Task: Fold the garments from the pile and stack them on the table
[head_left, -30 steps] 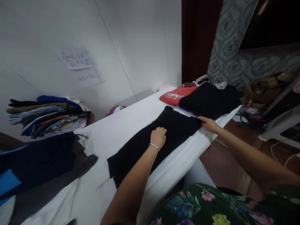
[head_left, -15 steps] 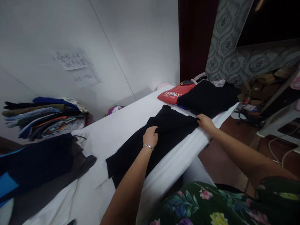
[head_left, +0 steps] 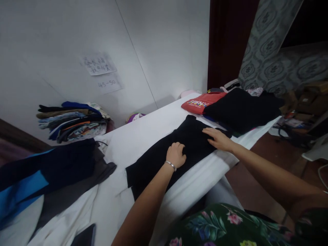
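Observation:
A black garment lies spread along the white-covered table; its exact kind cannot be made out. My left hand, with a silver bracelet at the wrist, rests on the middle of the cloth, fingers slightly bent and apart. Farther right, my right hand lies on the garment near its far end, fingers stretched out and holding nothing. Just past that end are a folded red garment with colourful lettering and a black clothing pile.
Folded clothes are stacked at the left against the white wall. Dark blue garments and a dark phone-like object lie at the near left. Handwritten paper hangs on the wall. A white stool stands at the right.
Both hands have let go of the black cloth and now lie on it with fingers extended. The garment lies flatter. The view has shifted left.

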`<action>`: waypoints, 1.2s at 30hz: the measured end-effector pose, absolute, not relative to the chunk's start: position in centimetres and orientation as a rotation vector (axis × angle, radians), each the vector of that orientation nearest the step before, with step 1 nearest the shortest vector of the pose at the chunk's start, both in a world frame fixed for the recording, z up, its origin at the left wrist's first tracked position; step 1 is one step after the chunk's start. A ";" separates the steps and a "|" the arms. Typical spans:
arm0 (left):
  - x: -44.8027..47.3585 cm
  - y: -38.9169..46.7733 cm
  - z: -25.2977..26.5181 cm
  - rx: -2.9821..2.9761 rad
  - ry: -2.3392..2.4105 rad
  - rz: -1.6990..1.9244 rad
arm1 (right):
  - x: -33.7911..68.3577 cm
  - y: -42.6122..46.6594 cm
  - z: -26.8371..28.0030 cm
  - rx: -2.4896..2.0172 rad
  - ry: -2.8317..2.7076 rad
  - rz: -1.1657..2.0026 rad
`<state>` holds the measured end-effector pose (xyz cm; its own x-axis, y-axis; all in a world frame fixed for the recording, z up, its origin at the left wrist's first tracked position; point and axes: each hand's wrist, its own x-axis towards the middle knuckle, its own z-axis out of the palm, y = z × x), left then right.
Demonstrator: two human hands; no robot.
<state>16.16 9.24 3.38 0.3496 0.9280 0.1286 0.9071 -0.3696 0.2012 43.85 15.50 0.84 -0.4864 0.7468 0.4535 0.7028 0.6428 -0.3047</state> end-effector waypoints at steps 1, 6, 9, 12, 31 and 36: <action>15.9 9.2 3.7 2.437 1.685 0.419 | 42.8 15.5 1.0 -1.080 -2.301 0.184; 14.4 8.6 4.0 1.991 1.933 0.874 | 38.8 14.9 1.4 -0.918 -2.290 0.395; 13.9 8.4 3.1 1.580 1.954 0.973 | 37.7 14.4 1.0 -0.850 -2.370 0.386; 14.2 8.2 2.4 1.136 1.729 0.955 | 37.1 14.2 0.4 -0.825 -2.394 0.353; 18.5 9.7 2.2 0.396 0.989 1.124 | 37.4 11.8 2.0 -0.567 -2.449 0.732; 18.3 10.4 1.8 0.360 1.045 1.246 | 37.1 13.3 2.8 -0.763 -2.022 0.678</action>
